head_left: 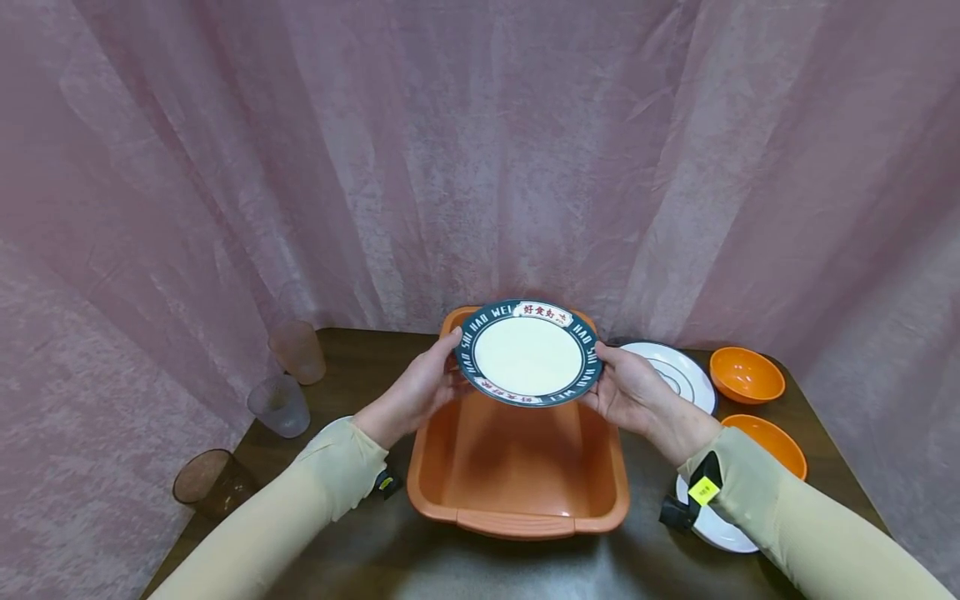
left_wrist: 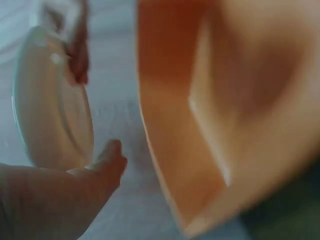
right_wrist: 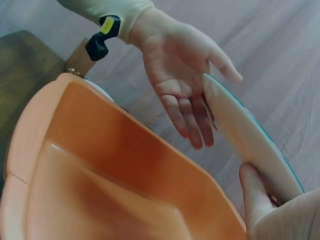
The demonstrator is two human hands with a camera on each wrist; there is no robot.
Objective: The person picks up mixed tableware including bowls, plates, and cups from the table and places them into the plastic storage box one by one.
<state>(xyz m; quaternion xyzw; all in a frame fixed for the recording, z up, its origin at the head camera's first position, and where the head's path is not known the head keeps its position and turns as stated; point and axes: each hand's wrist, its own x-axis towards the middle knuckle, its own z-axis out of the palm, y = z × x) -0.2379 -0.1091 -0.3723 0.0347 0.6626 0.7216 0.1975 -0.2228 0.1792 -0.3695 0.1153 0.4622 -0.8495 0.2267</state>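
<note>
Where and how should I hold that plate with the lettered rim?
Probably hold the plate at opposite sides of its rim, the left hand coming from the left and the right hand from the right, thumbs on the lettered face, fingers behind. It's round, wide and shallow, and its edge stands clear of the orange basin.

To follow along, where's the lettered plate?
The lettered plate is central in the head view, held between left hand and right hand, above the orange tub.
</note>
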